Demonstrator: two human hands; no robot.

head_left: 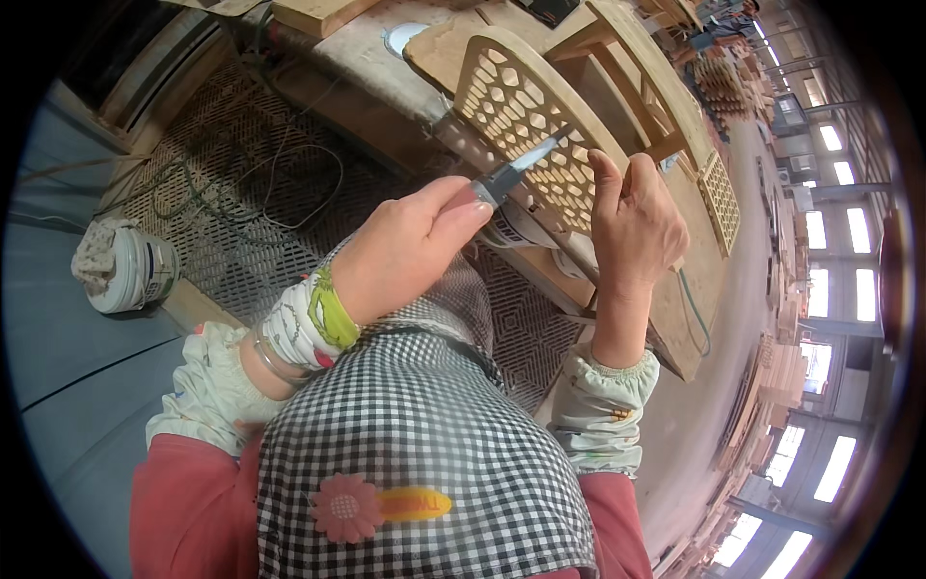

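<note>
In my left hand [415,241] is a knife [529,159] with a dark grey handle and a pale, narrow blade. Its tip points up and to the right, in front of a wooden panel [490,92] pierced with many rounded and slotted holes. My right hand [639,217] is closed at the panel's right end, thumb up beside the curled index finger. Whatever it may grip is hidden, and I cannot tell whether it touches the panel. The panel stands tilted on the workbench [687,318].
Behind the panel stands a wooden frame [656,87] with a slatted lattice [719,203] at its end. A white bucket [145,270] with a cloth on top sits at the left. Cables [304,183] lie over the patterned mat [222,145]. Timber stacks [781,372] line the right.
</note>
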